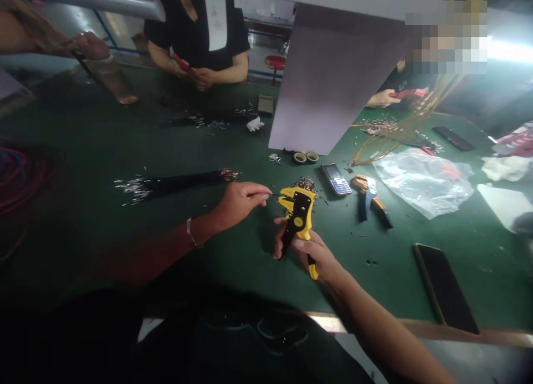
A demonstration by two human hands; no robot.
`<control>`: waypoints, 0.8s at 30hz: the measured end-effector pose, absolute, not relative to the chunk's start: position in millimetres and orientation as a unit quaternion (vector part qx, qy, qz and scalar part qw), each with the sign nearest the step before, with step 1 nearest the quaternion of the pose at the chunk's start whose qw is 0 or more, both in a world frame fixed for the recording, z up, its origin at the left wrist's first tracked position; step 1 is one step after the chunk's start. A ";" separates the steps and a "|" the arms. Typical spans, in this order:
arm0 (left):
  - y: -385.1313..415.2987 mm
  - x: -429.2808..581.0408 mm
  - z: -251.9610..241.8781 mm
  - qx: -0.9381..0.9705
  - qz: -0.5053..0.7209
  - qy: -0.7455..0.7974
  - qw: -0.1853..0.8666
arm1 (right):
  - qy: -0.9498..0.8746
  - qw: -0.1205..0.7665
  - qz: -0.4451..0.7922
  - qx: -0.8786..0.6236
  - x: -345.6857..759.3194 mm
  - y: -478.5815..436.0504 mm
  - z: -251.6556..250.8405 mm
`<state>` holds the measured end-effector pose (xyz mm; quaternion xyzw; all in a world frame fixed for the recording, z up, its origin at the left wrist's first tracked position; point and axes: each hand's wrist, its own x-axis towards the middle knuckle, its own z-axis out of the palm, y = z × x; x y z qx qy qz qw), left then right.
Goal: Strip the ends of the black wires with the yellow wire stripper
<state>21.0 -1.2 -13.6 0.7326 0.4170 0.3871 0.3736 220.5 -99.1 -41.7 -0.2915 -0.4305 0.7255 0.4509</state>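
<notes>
Your left hand (238,205) pinches a thin black wire (261,194), its long axis running toward 3 o'clock, tip at the jaws of the yellow-and-black plastic wire stripper (297,217). Your right hand (311,251) wraps the stripper's handle, at 4 o'clock from the wire tip; can't tell if squeezed. Left hand is nearer the wire.

Right hand (310,249) grips yellow wire stripper (297,217); left hand (239,205) pinches black wire (275,195).

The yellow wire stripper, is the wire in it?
In: the left hand holds a thin black wire reaching into the yellow wire stripper, which the right hand grips.
</notes>
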 end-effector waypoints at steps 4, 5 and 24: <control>-6.6 21.2 -9.6 0.743 0.394 0.393 0.372 | -0.432 0.442 0.736 -0.276 219.4 -101.3 -38.7; -8.0 21.2 -8.2 0.742 0.395 0.392 0.373 | -0.435 0.439 0.738 -0.272 219.4 -101.5 -38.0; -10.8 20.4 -5.0 0.757 0.423 0.341 0.363 | -0.407 0.412 0.779 -0.241 221.9 -102.5 -32.5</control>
